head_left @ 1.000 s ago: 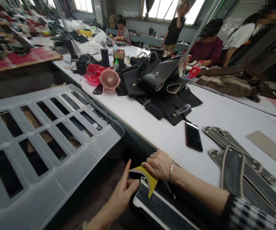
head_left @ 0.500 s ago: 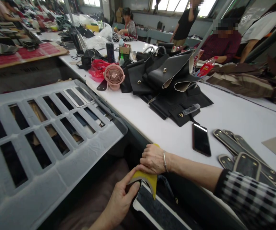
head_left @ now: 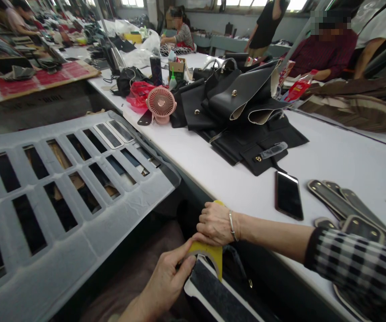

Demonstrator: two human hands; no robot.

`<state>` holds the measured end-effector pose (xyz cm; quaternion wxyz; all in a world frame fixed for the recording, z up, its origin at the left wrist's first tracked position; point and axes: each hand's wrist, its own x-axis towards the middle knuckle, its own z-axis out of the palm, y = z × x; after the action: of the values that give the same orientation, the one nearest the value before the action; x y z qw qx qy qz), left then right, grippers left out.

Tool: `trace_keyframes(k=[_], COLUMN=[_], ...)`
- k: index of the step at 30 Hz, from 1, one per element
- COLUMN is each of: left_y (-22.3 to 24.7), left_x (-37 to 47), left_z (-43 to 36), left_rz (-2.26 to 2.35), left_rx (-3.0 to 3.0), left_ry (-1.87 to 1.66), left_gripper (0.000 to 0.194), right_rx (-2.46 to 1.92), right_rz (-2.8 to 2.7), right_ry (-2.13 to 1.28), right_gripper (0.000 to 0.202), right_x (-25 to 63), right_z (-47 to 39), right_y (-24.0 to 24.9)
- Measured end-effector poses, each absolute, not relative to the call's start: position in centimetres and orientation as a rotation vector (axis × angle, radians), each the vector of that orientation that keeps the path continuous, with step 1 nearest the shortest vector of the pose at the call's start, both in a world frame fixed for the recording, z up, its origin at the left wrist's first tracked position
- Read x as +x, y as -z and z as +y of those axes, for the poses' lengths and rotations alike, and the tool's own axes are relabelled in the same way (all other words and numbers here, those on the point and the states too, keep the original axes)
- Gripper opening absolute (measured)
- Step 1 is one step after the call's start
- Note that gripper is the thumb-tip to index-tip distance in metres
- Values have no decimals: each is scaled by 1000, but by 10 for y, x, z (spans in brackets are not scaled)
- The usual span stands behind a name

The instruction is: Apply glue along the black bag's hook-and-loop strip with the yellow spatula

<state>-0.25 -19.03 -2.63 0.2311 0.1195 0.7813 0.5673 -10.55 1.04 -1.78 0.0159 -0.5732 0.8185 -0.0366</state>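
Observation:
My right hand (head_left: 213,223), with a silver bangle at the wrist, is closed around a yellow tool (head_left: 209,252) that has a curved edge. The tool lies over the end of a dark panel with white borders (head_left: 218,290). My left hand (head_left: 171,275) pinches the near left corner of that panel between thumb and fingers, close beside the tool. Black material with a dark strap and a gold clip (head_left: 250,283) hangs to the right of the panel. The underside of the panel is hidden.
Left is a grey slotted plastic rack (head_left: 88,241). On the white table (head_left: 186,156) are a pink fan (head_left: 161,103), black bag pieces (head_left: 226,98), a phone (head_left: 288,195) and riveted straps (head_left: 337,203). Several people sit or stand beyond.
The view has shifted slightly, so the table items appear farther right. Both hands keep their hold on the tool and the panel with hardly any movement.

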Motion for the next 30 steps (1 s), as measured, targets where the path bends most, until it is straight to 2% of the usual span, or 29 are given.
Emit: trace_keyframes(k=[11,23,30], left_y=[21,24,20], left_x=[-4,-10,-13], left_z=[-192,-194,-193], left_rz=[2237,2246,1991], left_rx=[481,632,523], left_ry=[-1423,-1279,-1485], left_gripper=[47,44,41], right_rx=[-1705,-1419,-1176], right_rz=[2534,2649,2704], right_ry=[71,99,117], right_gripper=[48,44,47], right_x=[-97,-70,-40], right_z=[14,22,23], right_y=[13,17,17])
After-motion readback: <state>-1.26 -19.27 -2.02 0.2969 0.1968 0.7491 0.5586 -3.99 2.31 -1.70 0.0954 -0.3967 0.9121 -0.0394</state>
